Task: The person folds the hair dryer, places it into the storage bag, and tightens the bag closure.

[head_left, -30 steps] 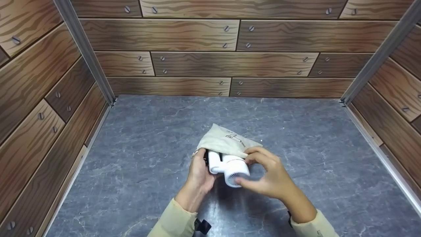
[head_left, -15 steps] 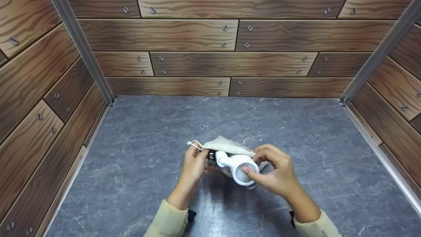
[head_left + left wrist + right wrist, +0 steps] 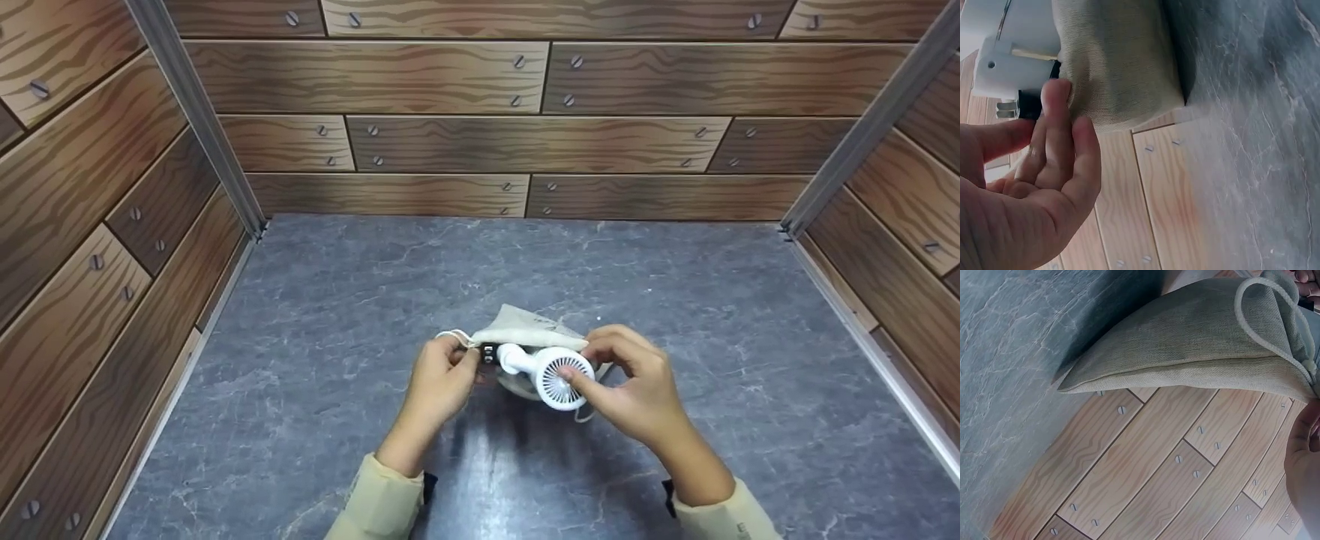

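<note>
A cream cloth drawstring bag (image 3: 529, 337) stands tilted on the grey surface, its mouth toward me. From that mouth sticks a white folding hair dryer (image 3: 527, 365) with a round slotted end. Beside it is a black plug (image 3: 1030, 105) with metal prongs. My left hand (image 3: 442, 382) pinches the bag's left rim by the cord, with the thumb against the plug. On the other side my right hand (image 3: 637, 382) grips the right rim between curled fingers, and its thumb lies over the slotted end. The rest of the dryer is hidden inside the cloth.
Wood-patterned walls (image 3: 435, 142) enclose the marbled grey surface (image 3: 360, 285) at the back and both sides. Metal strips run along the corners. A loop of white cord (image 3: 1247, 312) hangs at the bag's mouth.
My left hand has moved from beneath the dryer to the bag's left rim. The bag has tipped lower, and the dryer's slotted end now faces me. The right hand has shifted slightly right.
</note>
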### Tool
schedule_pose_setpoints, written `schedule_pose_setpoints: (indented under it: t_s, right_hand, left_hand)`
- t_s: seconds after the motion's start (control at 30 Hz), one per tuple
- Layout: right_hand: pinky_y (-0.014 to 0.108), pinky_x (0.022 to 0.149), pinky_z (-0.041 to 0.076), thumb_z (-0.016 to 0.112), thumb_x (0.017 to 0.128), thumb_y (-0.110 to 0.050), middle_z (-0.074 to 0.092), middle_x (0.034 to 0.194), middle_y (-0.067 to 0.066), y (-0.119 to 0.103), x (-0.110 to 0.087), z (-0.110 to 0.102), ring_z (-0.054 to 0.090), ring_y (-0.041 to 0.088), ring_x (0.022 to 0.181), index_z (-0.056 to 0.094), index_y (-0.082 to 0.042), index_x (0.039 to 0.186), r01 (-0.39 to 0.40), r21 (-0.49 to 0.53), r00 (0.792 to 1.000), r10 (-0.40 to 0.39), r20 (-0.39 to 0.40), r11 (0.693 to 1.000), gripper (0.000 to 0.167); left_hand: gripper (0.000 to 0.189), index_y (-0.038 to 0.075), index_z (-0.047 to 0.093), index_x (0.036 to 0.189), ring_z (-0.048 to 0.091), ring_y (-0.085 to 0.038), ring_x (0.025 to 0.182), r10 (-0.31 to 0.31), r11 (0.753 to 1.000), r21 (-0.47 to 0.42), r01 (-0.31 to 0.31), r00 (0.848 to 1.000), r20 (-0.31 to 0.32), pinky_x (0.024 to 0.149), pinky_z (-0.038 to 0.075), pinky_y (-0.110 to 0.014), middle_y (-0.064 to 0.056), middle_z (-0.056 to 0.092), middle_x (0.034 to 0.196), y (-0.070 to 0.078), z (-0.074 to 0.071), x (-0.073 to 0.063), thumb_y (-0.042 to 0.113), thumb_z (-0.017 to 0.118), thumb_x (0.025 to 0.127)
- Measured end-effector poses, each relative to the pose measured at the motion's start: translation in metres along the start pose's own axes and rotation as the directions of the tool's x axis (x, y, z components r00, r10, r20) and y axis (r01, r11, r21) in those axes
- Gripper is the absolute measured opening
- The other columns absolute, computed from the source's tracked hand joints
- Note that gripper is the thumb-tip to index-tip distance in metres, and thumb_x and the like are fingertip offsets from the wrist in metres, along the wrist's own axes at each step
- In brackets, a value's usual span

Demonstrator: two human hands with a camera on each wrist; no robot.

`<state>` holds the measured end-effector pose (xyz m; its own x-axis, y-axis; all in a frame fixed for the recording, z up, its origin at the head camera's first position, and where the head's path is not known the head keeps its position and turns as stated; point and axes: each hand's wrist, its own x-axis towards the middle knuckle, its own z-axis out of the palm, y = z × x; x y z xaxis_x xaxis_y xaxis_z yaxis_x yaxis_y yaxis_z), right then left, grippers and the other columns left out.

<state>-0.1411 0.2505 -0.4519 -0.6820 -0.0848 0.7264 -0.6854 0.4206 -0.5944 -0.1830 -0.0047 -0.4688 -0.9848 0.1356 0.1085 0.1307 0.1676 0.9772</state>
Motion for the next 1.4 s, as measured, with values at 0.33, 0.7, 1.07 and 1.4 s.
schedule_pose_setpoints:
  t_s: [0.33, 0.7, 1.07, 1.4]
  right_hand:
    - [0.016, 0.065, 0.058, 0.09, 0.07, 0.016, 0.071, 0.086, 0.007, 0.005, 0.002, 0.002, 0.065, 0.014, 0.071, 0.072, -0.006, 0.079, 0.014, -0.032, 0.997, -0.016, -0.077, 0.999, 0.03]
    - [0.013, 0.07, 0.057, 0.078, 0.069, 0.024, 0.07, 0.084, 0.004, 0.004, 0.0, 0.005, 0.064, 0.013, 0.072, 0.066, -0.006, 0.077, 0.096, -0.107, 0.994, -0.1, -0.038, 0.99, 0.034]
    - [0.011, 0.065, 0.048, 0.06, 0.062, 0.027, 0.059, 0.083, 0.003, 0.003, 0.005, 0.017, 0.057, 0.011, 0.074, 0.06, -0.003, 0.087, 0.194, -0.237, 0.978, -0.167, 0.129, 0.952, 0.039]
    - [0.036, 0.068, 0.06, 0.071, 0.066, 0.02, 0.065, 0.094, 0.009, 0.028, -0.005, 0.01, 0.065, 0.02, 0.081, 0.068, -0.001, 0.104, -0.002, -0.489, 0.992, 0.064, 0.109, 0.872, 0.043]
  left_hand:
    - [0.01, 0.007, 0.066, 0.088, 0.069, -0.013, 0.062, -0.006, 0.995, 0.104, 0.005, 1.0, 0.011, 0.054, 0.05, -0.024, -0.005, 0.075, 0.072, 0.003, 0.0, -0.002, 0.009, 0.061, 0.096]
    - [0.012, 0.001, 0.063, 0.085, 0.069, -0.014, 0.062, 0.002, 1.0, -0.029, -0.001, 1.0, 0.016, 0.058, 0.055, -0.022, -0.016, 0.073, 0.073, -0.001, 0.001, -0.001, 0.004, 0.058, 0.096]
    - [0.017, -0.002, 0.068, 0.097, 0.062, -0.009, 0.058, 0.014, 0.996, -0.09, -0.001, 0.989, 0.147, 0.056, 0.051, -0.022, -0.002, 0.063, 0.065, 0.015, 0.002, -0.004, 0.004, 0.052, 0.094]
    - [0.027, -0.006, 0.068, 0.11, 0.062, -0.009, 0.061, -0.048, 0.957, -0.268, 0.113, 0.97, 0.238, 0.059, 0.052, -0.021, 0.0, 0.064, 0.076, 0.008, -0.009, -0.004, 0.003, 0.047, 0.096]
